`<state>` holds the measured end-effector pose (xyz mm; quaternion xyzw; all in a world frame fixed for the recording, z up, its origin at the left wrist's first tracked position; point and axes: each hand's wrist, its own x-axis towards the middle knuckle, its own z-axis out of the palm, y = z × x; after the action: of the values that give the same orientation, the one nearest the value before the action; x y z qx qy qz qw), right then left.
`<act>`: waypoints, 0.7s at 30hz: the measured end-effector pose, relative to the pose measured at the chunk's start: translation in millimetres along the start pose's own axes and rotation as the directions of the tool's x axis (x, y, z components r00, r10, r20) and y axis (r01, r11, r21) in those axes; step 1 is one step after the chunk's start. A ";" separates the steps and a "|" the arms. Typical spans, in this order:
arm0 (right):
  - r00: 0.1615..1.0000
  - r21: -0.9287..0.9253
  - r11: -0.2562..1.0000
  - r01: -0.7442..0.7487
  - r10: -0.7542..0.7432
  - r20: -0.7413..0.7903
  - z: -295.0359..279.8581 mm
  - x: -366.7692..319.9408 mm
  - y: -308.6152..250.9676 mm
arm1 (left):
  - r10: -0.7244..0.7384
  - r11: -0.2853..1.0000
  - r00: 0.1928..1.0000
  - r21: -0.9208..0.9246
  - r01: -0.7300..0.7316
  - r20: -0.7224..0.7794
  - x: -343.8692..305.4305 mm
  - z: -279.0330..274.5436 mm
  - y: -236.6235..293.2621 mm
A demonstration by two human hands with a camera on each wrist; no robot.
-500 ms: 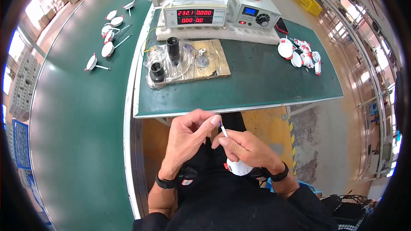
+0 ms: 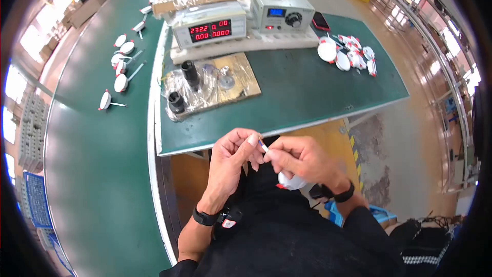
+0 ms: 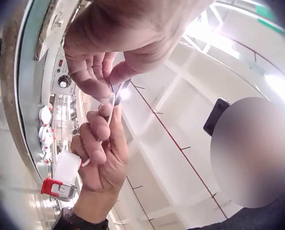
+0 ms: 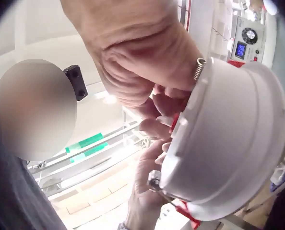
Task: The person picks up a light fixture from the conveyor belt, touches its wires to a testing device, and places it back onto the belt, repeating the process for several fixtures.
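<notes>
In front of the body, the left hand [image 2: 228,156] pinches the coloured wire ends of a thin white cable [image 2: 264,147] between thumb and forefinger. The right hand [image 2: 302,160] grips the cable's white sheath just below, its fingertips close to the left ones. From the right hand hangs a white round downlight [image 2: 292,181] with red clips, partly behind that hand in the head view. The right wrist view shows the downlight housing [image 4: 229,139] up close, with metal springs at its rim. In the left wrist view, the cable [image 3: 114,103] runs through the right hand's curled fingers.
On the green bench stand a meter with red digits [image 2: 210,30], a grey box with a dial [image 2: 282,13] and a wrapped board with black cylinders [image 2: 241,74]. A pile of downlights [image 2: 342,61] lies at right; more [image 2: 121,83] line the left table [image 2: 102,174].
The head view has turned, so the bench appears shifted left and tilted. Less white cable shows between the hands, and the right hand's fingertips are nearer the wire ends.
</notes>
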<state>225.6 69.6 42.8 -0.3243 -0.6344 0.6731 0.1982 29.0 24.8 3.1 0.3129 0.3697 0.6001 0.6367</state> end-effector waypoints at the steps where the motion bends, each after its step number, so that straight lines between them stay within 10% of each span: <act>1: 0.998 0.050 0.997 0.062 -0.061 -0.014 3.4 5.3 5.6 | 0.021 1.000 0.999 -0.019 -0.021 -0.031 0.4 0.5 -2.6; 6: 0.997 0.145 0.987 0.074 -0.070 -0.036 1.5 36.2 18.3 | 0.242 0.970 0.909 0.048 -0.240 -0.340 0.8 8.8 -26.7; 12: 0.992 0.190 0.974 0.125 -0.119 -0.044 10.2 70.5 22.4 | 0.353 0.935 0.890 0.134 -0.328 -0.289 2.7 -0.4 -30.9; 18: 0.996 0.082 0.995 0.063 -0.058 -0.062 21.8 97.1 14.0 | 0.521 0.704 0.817 0.665 -0.248 -0.247 9.1 -32.7 -7.1; 21: 0.997 0.028 0.999 0.028 -0.025 -0.073 26.7 106.7 9.8 | 0.161 0.979 0.977 0.148 -0.140 -0.143 17.1 -44.6 -6.3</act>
<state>132.8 121.4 13.1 -0.3370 -0.6213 0.6674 0.2345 -5.3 39.3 -27.5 0.3356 0.4332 0.6423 0.5359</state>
